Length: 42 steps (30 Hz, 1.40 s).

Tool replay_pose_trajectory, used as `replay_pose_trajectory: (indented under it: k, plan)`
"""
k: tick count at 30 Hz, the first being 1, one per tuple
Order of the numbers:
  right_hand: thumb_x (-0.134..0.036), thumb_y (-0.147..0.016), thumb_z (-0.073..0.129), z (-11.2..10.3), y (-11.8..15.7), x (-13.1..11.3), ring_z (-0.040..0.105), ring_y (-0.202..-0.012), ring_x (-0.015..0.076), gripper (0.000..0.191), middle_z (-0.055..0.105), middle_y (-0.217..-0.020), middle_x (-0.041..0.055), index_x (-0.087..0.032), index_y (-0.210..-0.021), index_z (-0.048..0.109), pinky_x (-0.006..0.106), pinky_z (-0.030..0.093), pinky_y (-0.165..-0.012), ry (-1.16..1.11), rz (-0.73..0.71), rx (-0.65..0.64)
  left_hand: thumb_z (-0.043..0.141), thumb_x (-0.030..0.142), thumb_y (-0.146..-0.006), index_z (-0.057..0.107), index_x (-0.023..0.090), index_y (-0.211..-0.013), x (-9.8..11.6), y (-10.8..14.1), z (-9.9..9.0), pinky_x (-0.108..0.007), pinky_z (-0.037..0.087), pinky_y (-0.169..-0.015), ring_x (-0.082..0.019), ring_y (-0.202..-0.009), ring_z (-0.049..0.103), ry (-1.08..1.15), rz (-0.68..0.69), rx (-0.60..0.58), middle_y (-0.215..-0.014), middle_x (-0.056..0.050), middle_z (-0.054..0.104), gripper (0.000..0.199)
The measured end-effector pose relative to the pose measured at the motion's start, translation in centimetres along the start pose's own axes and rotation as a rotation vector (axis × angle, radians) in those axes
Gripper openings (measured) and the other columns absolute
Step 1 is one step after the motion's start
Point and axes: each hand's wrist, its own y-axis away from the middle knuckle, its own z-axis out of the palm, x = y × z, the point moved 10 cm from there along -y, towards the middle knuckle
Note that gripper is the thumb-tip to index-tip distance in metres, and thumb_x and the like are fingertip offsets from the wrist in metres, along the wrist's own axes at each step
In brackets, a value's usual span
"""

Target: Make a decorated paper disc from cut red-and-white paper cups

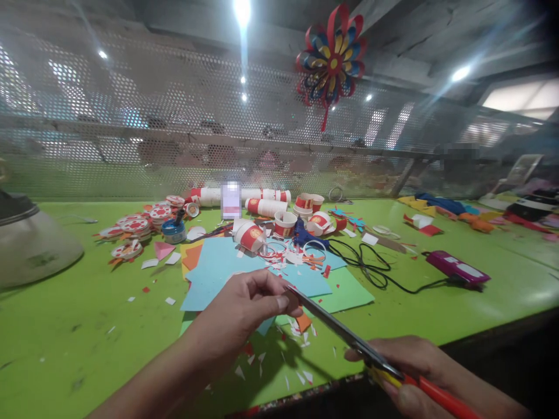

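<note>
My left hand (251,305) is over the middle of the table, thumb and fingers pinched on a small brownish piece of paper (293,299), mostly hidden by the fingers. In my right hand (414,364), at the lower right, is a pair of scissors (334,323) with red and yellow handles. The blades look nearly closed and point up and left, their tips right at my left fingertips. Just below those fingers is an orange scrap (303,322). Sheets of light blue paper (218,270) lie beneath and beyond, and white and red clippings are scattered under the blades.
Red-and-white paper cups (250,234) and long cup stacks (266,208) lie at the back. Cut cup pieces (135,224) and a blue jar (173,231) are at left. A purple device (456,267) with a black cable (371,262) lies right. A paper flower (334,64) hangs above.
</note>
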Motion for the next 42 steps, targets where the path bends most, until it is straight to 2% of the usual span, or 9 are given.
replay_pose_trajectory:
  k: [4, 10, 16, 20, 25, 34, 38, 42]
  plan:
    - [-0.048, -0.087, 0.053, -0.5, -0.8, -0.8, 0.056, -0.065, 0.0168, 0.037, 0.061, -0.074, 0.0037, -0.023, -0.111, 0.068, 0.025, 0.048, -0.06, 0.081, -0.092, 0.009, 0.068, 0.017, -0.074, 0.06, 0.015, -0.068, 0.0, 0.1, 0.1, -0.029, 0.042, -0.076, -0.016, -0.076, 0.061, 0.009, -0.009, 0.005, -0.075, -0.004, 0.068, 0.01]
    - [-0.045, -0.091, 0.049, 0.4, -0.9, -2.1, 0.047, -0.059, 0.0118, 0.038, 0.054, -0.069, -0.0004, -0.02, -0.115, 0.064, 0.02, 0.043, -0.057, 0.115, -0.161, -0.023, 0.068, 0.017, -0.074, 0.06, 0.014, -0.069, 0.0, 0.0, 0.1, -0.029, 0.042, -0.076, -0.016, -0.077, 0.062, 0.017, -0.003, -0.003, -0.076, -0.004, 0.067, 0.01]
    - [-0.055, -0.089, 0.047, 0.4, -1.2, -2.1, 0.045, -0.056, 0.0111, 0.048, 0.053, -0.067, 0.0003, -0.015, -0.107, 0.068, 0.019, 0.04, -0.052, 0.116, -0.135, 0.006, 0.067, 0.017, -0.075, 0.06, 0.015, -0.069, 0.0, 0.0, 0.0, -0.029, 0.042, -0.077, -0.016, -0.078, 0.062, 0.014, 0.0, -0.005, -0.076, -0.004, 0.068, 0.009]
    - [-0.05, -0.09, 0.048, 0.3, -1.2, -2.5, 0.05, -0.062, 0.0139, 0.042, 0.06, -0.074, 0.0031, -0.017, -0.107, 0.068, 0.02, 0.043, -0.055, 0.139, -0.139, 0.042, 0.066, 0.016, -0.074, 0.06, 0.015, -0.068, 0.1, 0.0, -0.1, -0.029, 0.042, -0.077, -0.016, -0.078, 0.062, 0.017, 0.0, -0.005, -0.076, -0.004, 0.068, 0.009]
    - [-0.047, -0.089, 0.049, 0.7, -1.7, -2.9, 0.058, -0.069, 0.0179, 0.038, 0.065, -0.081, 0.0054, -0.019, -0.105, 0.068, 0.023, 0.048, -0.06, 0.116, -0.143, 0.024, 0.066, 0.016, -0.073, 0.06, 0.015, -0.067, 0.1, -0.3, -0.3, -0.03, 0.042, -0.078, -0.016, -0.078, 0.062, 0.021, -0.002, 0.002, -0.075, -0.004, 0.068, 0.009]
    - [-0.044, -0.089, 0.051, 0.3, -2.1, -3.3, 0.059, -0.067, 0.0177, 0.032, 0.066, -0.077, 0.0044, -0.021, -0.097, 0.071, 0.023, 0.05, -0.059, 0.116, -0.124, 0.03, 0.066, 0.015, -0.074, 0.06, 0.015, -0.067, -0.3, -0.4, -0.6, -0.033, 0.044, -0.084, -0.017, -0.081, 0.063, 0.06, -0.011, -0.001, -0.083, -0.007, 0.07, 0.009]
    - [-0.043, -0.089, 0.05, -0.5, -2.5, -3.2, 0.061, -0.067, 0.0187, 0.033, 0.068, -0.077, 0.0047, -0.02, -0.096, 0.072, 0.025, 0.05, -0.061, 0.167, -0.128, 0.073, 0.068, 0.015, -0.073, 0.059, 0.014, -0.065, -0.5, -0.7, -1.1, -0.034, 0.045, -0.086, -0.022, -0.092, 0.065, 0.092, -0.022, 0.015, -0.09, -0.01, 0.07, 0.012]
    - [-0.046, -0.087, 0.054, -2.2, -3.9, -1.3, 0.062, -0.066, 0.02, 0.035, 0.07, -0.078, 0.006, -0.019, -0.097, 0.072, 0.027, 0.05, -0.061, 0.318, -0.014, 0.198, 0.071, 0.02, -0.074, 0.06, 0.014, -0.068, -0.9, -1.0, -1.7, -0.036, 0.049, -0.083, -0.025, -0.097, 0.065, 0.118, -0.04, 0.048, -0.093, -0.01, 0.069, 0.014]
